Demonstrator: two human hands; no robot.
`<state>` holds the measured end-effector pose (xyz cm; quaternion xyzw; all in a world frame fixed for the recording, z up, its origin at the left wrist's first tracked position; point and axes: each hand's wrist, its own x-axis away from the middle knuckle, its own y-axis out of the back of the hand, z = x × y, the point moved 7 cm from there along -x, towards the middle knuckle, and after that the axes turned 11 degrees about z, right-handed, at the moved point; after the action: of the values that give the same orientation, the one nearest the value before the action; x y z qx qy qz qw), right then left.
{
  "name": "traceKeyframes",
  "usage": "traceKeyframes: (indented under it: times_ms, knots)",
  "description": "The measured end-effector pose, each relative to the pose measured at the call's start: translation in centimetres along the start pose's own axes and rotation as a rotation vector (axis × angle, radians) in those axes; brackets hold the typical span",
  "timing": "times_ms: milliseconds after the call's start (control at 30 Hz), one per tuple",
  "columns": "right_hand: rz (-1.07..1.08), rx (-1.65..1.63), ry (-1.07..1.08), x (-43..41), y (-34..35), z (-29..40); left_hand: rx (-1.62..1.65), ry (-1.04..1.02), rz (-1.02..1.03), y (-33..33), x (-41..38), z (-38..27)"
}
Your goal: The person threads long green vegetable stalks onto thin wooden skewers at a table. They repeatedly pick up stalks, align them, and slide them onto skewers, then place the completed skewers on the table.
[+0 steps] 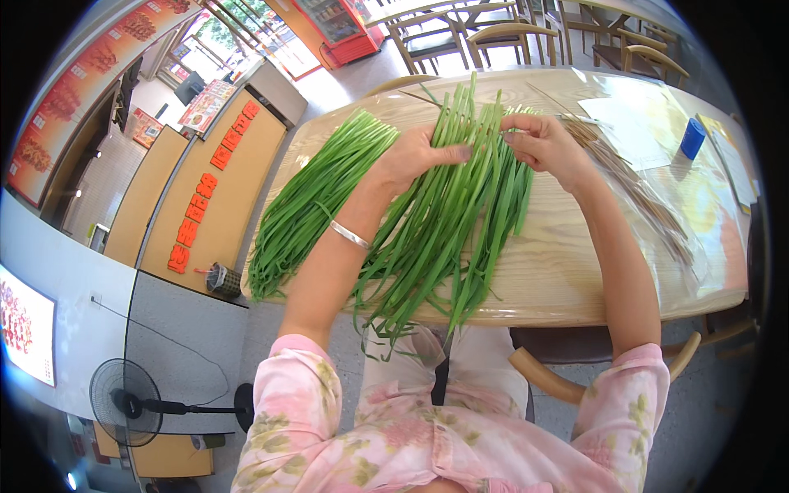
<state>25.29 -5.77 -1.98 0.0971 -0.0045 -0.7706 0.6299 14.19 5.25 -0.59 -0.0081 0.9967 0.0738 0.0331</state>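
My left hand is closed around a bunch of long green garlic chives, its thumb lying across the pale stem ends. Just right of it, my right hand has its thumb and forefinger pinched together at the bunch's right edge; whether a stem is between them is not clear. The leafy ends hang over the near table edge. More chives lie under and to the right of the held bunch. To the left rests a separate pile of chives with its stem ends lined up.
On the wooden table, thin brown sticks lie on clear plastic at the right. Beyond them are white paper, a blue cylinder and a clipboard. A chair stands by the near edge, a standing fan at lower left.
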Motion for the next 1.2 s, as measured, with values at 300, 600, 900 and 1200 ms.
traceKeyframes:
  times_ms: [300, 600, 900, 1200]
  knots:
    - [-0.048, 0.357, 0.149, 1.0, 1.6, 2.3, 0.391, 0.059, 0.185, -0.2, 2.3, 0.1]
    - [-0.308, 0.522, 0.138, 2.4, 4.5, 3.9, 0.56, -0.009, 0.499, -5.0, 4.1, -0.8]
    - [-0.417, 0.797, -0.225, 2.6, 11.2, -5.7, 0.767, 0.273, 0.371, -7.6, 5.4, 6.3]
    - [-0.439, 0.948, -0.389, 2.8, 12.4, -7.4, 0.821, 0.337, 0.311, -7.2, 5.9, 7.2]
